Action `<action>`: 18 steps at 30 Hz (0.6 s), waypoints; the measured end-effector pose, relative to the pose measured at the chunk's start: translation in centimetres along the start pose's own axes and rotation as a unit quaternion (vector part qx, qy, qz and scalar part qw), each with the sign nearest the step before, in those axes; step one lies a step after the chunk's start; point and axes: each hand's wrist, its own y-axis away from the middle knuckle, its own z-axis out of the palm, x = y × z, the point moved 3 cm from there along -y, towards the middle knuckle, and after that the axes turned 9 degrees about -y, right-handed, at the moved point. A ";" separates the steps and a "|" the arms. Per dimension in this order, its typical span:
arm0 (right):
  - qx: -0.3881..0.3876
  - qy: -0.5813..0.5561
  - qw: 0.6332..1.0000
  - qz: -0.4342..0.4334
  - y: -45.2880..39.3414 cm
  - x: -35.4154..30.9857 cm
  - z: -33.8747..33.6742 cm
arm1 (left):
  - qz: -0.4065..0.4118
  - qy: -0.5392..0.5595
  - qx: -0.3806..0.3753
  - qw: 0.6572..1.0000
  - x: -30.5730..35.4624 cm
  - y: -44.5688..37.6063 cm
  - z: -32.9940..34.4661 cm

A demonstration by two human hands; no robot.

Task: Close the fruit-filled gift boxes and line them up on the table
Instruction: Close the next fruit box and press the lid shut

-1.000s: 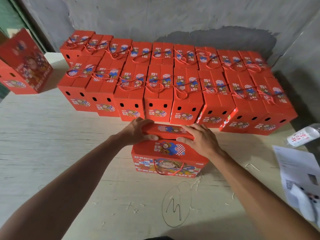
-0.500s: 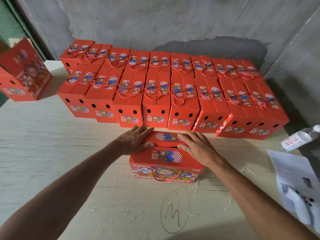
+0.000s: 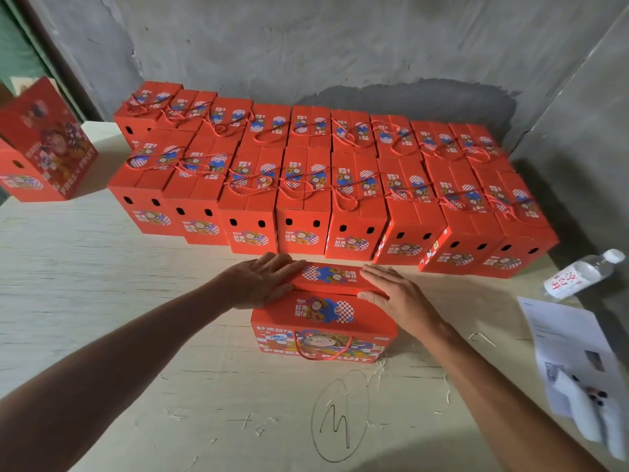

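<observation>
since a second ago both hands have flattened: the thumbs that hooked the far lid flap are now laid along it. the left hand (image 3: 258,284) and right hand (image 3: 396,294) lie open, fingers straight, pressing that flap down on the gift box (image 3: 323,321) near the middle of the table (image 3: 85,284); neither grips anything. the box stands just in front of the lined-up boxes (image 3: 306,199) along the far edge.

i'd say the risk is the flap springing back up if the pressure lifts before it tucks, or the box sliding into the row under a forward push. its red cord handle (image 3: 323,349) hangs loose down the front.

counted: eight boxes in the front row, a second row behind whose number i can't fix, one box apart (image 3: 44,144) at the far left corner, one water bottle (image 3: 582,274) and some printed sheets (image 3: 575,352) at the right edge.
</observation>
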 end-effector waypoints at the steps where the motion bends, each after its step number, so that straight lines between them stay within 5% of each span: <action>1: 0.028 0.002 0.999 -0.014 0.1 -0.1 -0.2 | -0.001 -0.007 0.006 1.000 -0.1 0.0 0.0; 8: 0.024 0.062 0.995 -0.074 0.9 0.4 0.5 | 0.009 0.020 0.018 1.000 -0.5 0.2 0.2; 14: -0.007 0.006 1.000 -0.022 1.7 1.1 0.3 | -0.062 0.120 -0.010 0.991 0.1 0.9 1.0; 18: 0.057 -0.006 0.998 -0.013 3.1 1.3 -0.2 | -0.093 0.173 -0.007 0.980 0.6 2.1 1.8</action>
